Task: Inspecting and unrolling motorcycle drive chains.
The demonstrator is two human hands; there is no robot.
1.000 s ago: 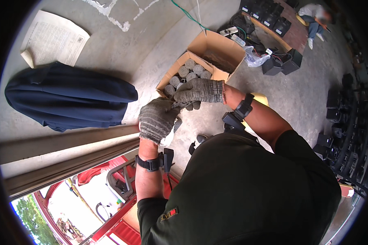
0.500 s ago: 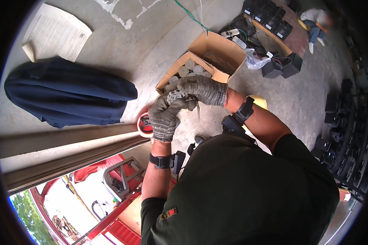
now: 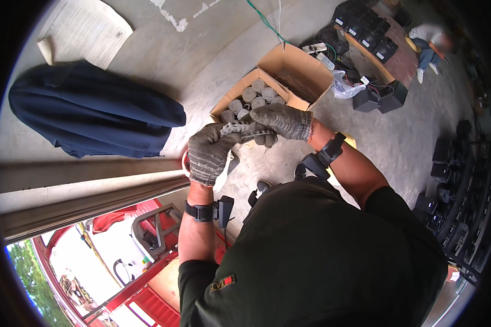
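left hand [image 3: 208, 155], gloved in grey knit: narrowed, thumb and fingers pinching a grey linked strip [image 3: 234, 128]. right hand [image 3: 283, 121], same kind of glove: fingers curled in on the strip from the other side, palm turned down; exact grip partly hidden by the glove. strip is up in the air between both hands, just in front of the near edge of a cardboard box [image 3: 233, 91]. left hand sits just off that box's left corner, right hand covers its near right corner.

in the box: grey coiled rolls [image 3: 258, 85], most with round ends up, packed side by side. second open box [image 3: 294, 62] right against its far right side.

both wrists carry black straps with black modules. something white [image 3: 222, 177] under the left hand, can't tell what. yellow item [image 3: 350, 143] partly behind the right forearm.

dark blue jacket [image 3: 98, 111] on the wall to the left, paper sheet [image 3: 87, 34] above it. clear plastic bag [image 3: 345, 87] on the floor past the second box, black boxes [image 3: 394, 97] beside it. another person [image 3: 426, 46] sits farther back, upper right.
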